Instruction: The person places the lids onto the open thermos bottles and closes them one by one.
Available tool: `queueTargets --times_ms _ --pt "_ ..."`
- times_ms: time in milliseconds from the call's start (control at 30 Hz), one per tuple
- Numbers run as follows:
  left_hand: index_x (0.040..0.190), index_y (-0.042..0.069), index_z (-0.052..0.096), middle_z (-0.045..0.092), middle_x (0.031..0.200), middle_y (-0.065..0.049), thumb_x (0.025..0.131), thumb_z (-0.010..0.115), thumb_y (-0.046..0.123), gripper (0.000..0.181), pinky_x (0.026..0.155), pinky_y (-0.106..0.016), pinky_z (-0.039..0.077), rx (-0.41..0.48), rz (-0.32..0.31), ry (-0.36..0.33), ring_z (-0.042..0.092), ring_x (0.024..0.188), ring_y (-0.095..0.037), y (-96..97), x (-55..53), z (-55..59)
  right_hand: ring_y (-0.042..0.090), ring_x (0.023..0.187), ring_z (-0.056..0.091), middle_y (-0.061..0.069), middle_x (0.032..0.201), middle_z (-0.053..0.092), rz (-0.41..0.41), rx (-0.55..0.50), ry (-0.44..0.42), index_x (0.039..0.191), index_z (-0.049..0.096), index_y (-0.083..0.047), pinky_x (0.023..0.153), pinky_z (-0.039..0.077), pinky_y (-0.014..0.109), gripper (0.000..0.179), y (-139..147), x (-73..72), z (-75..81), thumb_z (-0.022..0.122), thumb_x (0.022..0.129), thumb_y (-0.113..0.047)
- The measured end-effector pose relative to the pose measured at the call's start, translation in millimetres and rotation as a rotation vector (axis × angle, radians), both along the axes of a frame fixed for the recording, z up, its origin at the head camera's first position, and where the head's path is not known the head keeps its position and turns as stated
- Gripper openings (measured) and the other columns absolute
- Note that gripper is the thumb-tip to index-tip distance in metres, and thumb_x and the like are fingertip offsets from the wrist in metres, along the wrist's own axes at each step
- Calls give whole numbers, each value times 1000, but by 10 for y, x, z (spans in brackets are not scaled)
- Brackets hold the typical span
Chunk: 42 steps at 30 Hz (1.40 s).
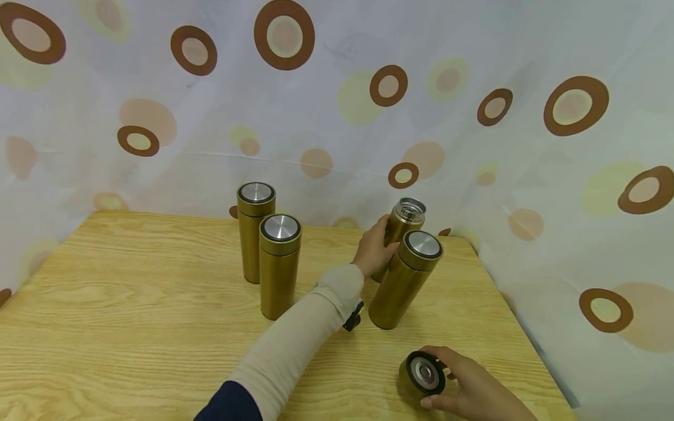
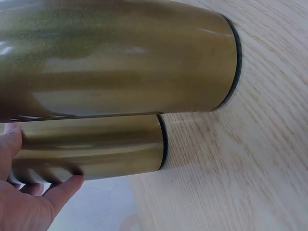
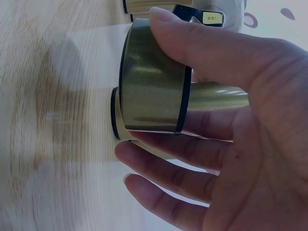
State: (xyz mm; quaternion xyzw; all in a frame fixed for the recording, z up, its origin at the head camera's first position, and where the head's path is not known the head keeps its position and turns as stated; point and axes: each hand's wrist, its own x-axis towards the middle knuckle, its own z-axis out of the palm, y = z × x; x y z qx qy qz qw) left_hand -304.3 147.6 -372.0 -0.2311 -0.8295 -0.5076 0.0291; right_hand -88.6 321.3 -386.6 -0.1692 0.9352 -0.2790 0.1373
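My left hand (image 1: 372, 248) grips a gold thermos (image 1: 409, 217) whose lid is off, showing its bare steel mouth. It stands at the back right, partly behind a lidded gold thermos (image 1: 400, 286). In the left wrist view, fingers and thumb curl round the held thermos (image 2: 110, 149), with the lidded one nearer the camera. At the front right, my right hand (image 1: 468, 386) pinches a gold lid (image 1: 425, 373) between thumb and fingers, its underside facing up and toward the head camera. The right wrist view shows the lid's gold side (image 3: 154, 82) low over the table.
Two more lidded gold thermoses stand left of my left arm, one nearer (image 1: 280, 269) and one behind it (image 1: 253, 234). All stand on a wood-grain table (image 1: 131, 327). A patterned cloth (image 1: 337, 117) hangs behind the table and along its right side.
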Motion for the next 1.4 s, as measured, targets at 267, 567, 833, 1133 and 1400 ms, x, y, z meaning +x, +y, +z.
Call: queueTargets --times_ms 267,567,833,1133,1400 --pt "148 7 31 48 143 -12 94 62 11 62 107 -34 40 5 -5 2 48 129 -25 0 12 -13 24 110 58 12 129 57 2 -17 -4 134 48 -2 75 53 29 77 12 -21 -7 74 79 -50" --pt "149 10 31 47 144 -9 95 61 12 62 107 -35 40 2 11 -12 48 129 -24 -16 33 -29 15 100 61 11 122 59 -105 -116 -28 134 42 -3 74 55 30 73 25 -12 -27 76 81 -38" --pt "149 9 30 46 145 -9 94 62 12 63 109 -35 39 18 16 -21 46 131 -24 -27 65 -42 2 89 58 14 123 56 -249 -161 154 135 41 -7 67 54 25 71 10 6 -19 80 79 -25" --pt "148 14 32 50 142 -5 94 62 14 62 105 -34 43 26 39 4 51 126 -21 7 53 -88 12 88 61 19 127 50 -462 -275 161 140 34 -7 65 53 22 73 29 -72 144 77 82 -13" --pt "146 15 35 53 137 -5 94 63 14 60 102 -35 45 24 53 37 54 121 -21 31 43 -91 -6 98 53 13 139 31 -512 -413 239 145 26 -4 74 53 17 69 131 -218 287 68 90 -11"
